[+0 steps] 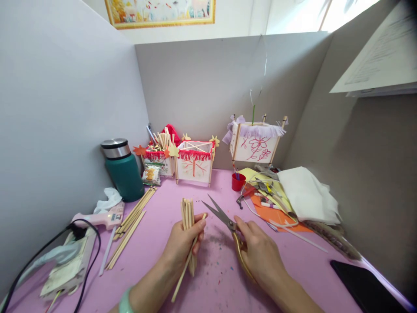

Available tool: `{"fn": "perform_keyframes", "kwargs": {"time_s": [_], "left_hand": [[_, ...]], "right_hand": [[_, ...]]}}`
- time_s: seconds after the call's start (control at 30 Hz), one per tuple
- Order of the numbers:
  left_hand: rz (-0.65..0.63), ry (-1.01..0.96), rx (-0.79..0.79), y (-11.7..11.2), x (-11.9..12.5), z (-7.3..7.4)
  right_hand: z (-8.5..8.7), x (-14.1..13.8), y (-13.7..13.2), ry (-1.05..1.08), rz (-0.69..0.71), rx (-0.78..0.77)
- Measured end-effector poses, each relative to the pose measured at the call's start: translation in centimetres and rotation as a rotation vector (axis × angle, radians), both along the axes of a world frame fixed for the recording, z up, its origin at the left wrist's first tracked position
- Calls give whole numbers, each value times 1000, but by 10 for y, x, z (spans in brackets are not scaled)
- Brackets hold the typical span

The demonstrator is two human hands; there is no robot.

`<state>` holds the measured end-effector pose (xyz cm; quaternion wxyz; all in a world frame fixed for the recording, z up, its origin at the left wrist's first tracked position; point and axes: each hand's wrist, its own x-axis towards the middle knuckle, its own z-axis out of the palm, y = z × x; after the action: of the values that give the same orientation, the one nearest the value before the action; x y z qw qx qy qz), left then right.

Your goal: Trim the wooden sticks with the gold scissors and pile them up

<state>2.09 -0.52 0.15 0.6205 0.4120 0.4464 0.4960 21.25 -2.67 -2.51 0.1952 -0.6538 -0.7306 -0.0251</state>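
My left hand (pixel 182 241) is closed around a bundle of thin wooden sticks (pixel 187 211). One stick (pixel 182 280) slants across the bundle under my thumb, its lower end sticking out towards me. To the right, my right hand (pixel 260 250) grips the gold handles of a pair of scissors (pixel 223 215). The blades are parted and point up and left, near the top of the bundle but apart from it. Part of the handles is hidden by my fingers.
Loose sticks (pixel 130 226), a pink glue gun (pixel 107 218), a power strip (pixel 70 265) and a green bottle (pixel 122 174) stand left. Paper lanterns (pixel 195 167) line the back. Right are a red cup (pixel 238 182), white sheets (pixel 308 193) and a black phone-like slab (pixel 361 284).
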Motion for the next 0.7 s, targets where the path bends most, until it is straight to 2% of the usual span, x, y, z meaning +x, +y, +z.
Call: {"fn": "perform_keyframes", "kwargs": {"time_s": [0.17, 0.33, 0.7], "left_hand": [[23, 10, 46, 1, -1, -1], [6, 77, 83, 3, 1, -3], [61, 150, 128, -1, 1, 1]], "right_hand": [[0, -7, -4, -6, 111, -5], [-1, -7, -6, -13, 109, -6], [1, -8, -7, -9, 134, 0]]}}
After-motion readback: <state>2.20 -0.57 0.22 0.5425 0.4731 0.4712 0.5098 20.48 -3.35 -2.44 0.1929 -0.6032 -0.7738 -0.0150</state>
